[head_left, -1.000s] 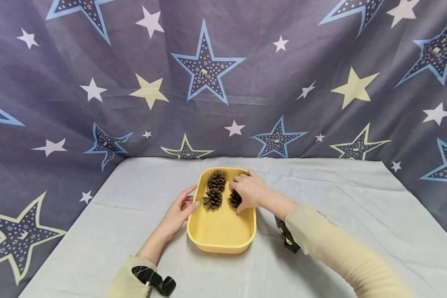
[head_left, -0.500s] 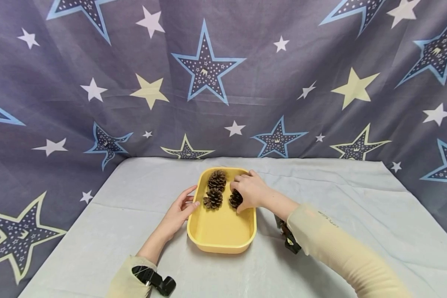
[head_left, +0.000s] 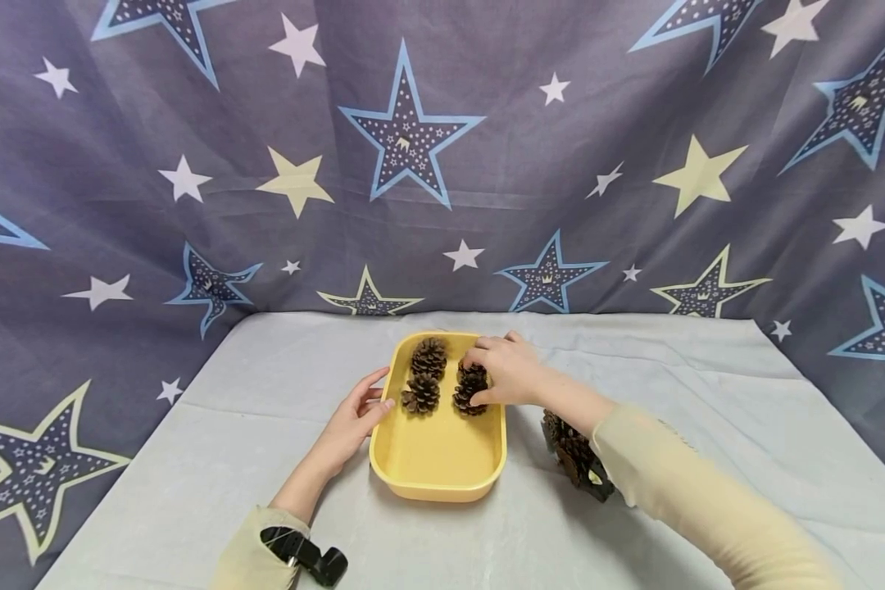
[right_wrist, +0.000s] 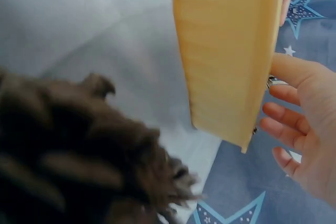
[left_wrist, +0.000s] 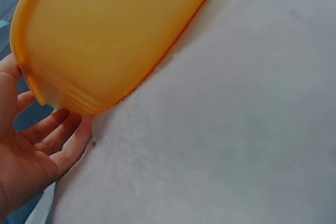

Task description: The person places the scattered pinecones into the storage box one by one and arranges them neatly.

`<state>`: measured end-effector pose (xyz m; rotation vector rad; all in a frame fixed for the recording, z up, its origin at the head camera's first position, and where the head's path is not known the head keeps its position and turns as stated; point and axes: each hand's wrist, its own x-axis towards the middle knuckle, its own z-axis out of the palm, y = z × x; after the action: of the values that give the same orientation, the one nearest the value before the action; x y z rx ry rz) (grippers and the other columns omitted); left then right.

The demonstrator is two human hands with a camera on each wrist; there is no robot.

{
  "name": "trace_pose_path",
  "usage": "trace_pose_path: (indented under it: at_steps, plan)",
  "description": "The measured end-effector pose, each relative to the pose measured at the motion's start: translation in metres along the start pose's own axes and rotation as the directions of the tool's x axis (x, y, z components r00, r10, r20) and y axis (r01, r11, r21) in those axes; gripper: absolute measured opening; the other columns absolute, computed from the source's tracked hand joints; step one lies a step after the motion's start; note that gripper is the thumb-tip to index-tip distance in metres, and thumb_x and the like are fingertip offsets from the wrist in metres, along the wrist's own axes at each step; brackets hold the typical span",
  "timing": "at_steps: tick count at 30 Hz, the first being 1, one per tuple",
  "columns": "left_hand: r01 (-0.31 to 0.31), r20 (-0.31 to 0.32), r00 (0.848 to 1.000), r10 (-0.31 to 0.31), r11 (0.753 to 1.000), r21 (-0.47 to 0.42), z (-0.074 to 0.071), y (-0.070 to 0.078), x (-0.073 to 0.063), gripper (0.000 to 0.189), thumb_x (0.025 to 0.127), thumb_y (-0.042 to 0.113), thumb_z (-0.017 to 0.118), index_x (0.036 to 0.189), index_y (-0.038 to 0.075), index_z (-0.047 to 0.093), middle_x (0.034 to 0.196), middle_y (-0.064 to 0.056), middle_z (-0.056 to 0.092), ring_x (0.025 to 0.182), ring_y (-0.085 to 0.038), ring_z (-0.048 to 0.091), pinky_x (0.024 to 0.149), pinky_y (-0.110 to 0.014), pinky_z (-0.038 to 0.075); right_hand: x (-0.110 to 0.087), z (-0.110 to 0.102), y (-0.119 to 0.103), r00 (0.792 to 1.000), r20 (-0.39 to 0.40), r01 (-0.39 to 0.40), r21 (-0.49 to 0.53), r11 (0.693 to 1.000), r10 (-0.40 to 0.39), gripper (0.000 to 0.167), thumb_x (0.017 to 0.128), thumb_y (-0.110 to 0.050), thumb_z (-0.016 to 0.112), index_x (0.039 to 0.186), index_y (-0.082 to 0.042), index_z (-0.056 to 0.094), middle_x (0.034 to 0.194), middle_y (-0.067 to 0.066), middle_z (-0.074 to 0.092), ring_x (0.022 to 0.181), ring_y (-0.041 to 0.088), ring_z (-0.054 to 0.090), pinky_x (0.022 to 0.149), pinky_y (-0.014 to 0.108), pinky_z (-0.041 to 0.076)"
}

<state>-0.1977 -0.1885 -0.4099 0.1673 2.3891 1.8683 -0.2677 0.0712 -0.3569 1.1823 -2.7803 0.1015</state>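
Observation:
A yellow box (head_left: 442, 459) stands on the table with pine cones inside. Two of them, a far-left pine cone (head_left: 429, 357) and a nearer pine cone (head_left: 421, 394), sit along its left side. On the right side is another pine cone (head_left: 469, 397), with one more partly hidden behind it. My right hand (head_left: 512, 373) reaches over the right rim, its fingers loosely bent at these cones; in the right wrist view the fingers look spread. My left hand (head_left: 350, 422) holds the left wall, thumb at the rim and fingers outside.
Under my right forearm lie more brown pine cones (head_left: 571, 447), partly covered by the sleeve; one blurred pine cone (right_wrist: 79, 150) looms close in the right wrist view. A pale cloth covers the table (head_left: 265, 393). Behind hangs a star-patterned curtain (head_left: 442, 229).
My right hand has drawn back to the right and risen slightly, uncovering the right-hand pine cones inside the box. More cones show under the forearm. The left hand and box stay put.

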Motion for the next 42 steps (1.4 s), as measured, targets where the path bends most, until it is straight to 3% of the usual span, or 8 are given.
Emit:
trace_pose_path:
  at_steps: [11,19,24,31,42]
  plan:
    - [-0.001,0.001,1.0,0.001,1.0,-0.005,0.0,0.001,-0.001,0.054,0.092,0.018,0.053,0.142,0.016,0.03,0.126,-0.024,0.045,0.107,-0.037,0.05,0.072,-0.031,0.053,-0.028,-0.015,0.023,0.996,-0.084,-0.03,0.134,0.99,0.042,0.044,0.072,-0.04,0.073,0.107,-0.014,0.063,0.1,0.0,0.061,0.086,0.015,0.055,0.084,0.042,0.037]
    - [0.011,-0.003,1.0,-0.011,1.0,-0.001,0.0,0.0,0.0,0.054,0.093,0.017,0.052,0.142,0.016,0.029,0.125,-0.023,0.045,0.107,-0.037,0.05,0.071,-0.03,0.052,-0.053,-0.017,0.045,0.994,-0.083,-0.049,0.171,0.984,0.064,0.043,0.073,-0.038,0.071,0.106,-0.012,0.062,0.097,0.002,0.062,0.083,0.02,0.058,0.075,0.036,0.046]
    - [0.0,-0.003,1.0,0.0,1.0,-0.017,-0.001,-0.009,0.005,0.055,0.092,0.019,0.053,0.142,0.017,0.03,0.125,-0.023,0.046,0.105,-0.034,0.051,0.069,-0.028,0.052,-0.067,-0.015,0.055,0.995,-0.074,-0.05,0.214,0.976,0.067,0.041,0.073,-0.035,0.072,0.104,-0.009,0.063,0.093,0.004,0.062,0.08,0.019,0.058,0.069,0.031,0.048]
    - [-0.012,-0.019,1.0,0.012,1.0,0.001,-0.002,-0.029,0.015,0.054,0.091,0.027,0.056,0.14,0.026,0.033,0.124,-0.018,0.047,0.102,-0.027,0.053,0.069,-0.029,0.053,-0.082,-0.011,0.064,0.995,-0.013,-0.096,0.246,0.965,0.103,0.04,0.075,-0.035,0.071,0.106,-0.011,0.063,0.096,0.003,0.062,0.083,0.018,0.057,0.071,0.031,0.047]
    - [-0.02,-0.028,0.999,0.02,1.0,0.007,-0.002,-0.029,0.015,0.055,0.09,0.029,0.056,0.14,0.026,0.033,0.123,-0.017,0.048,0.1,-0.025,0.054,0.069,-0.031,0.053,-0.103,-0.001,0.074,0.982,0.141,-0.17,0.368,0.914,0.126,0.052,0.078,-0.045,0.066,0.114,-0.008,0.059,0.104,0.005,0.063,0.092,0.019,0.058,0.077,0.036,0.047]
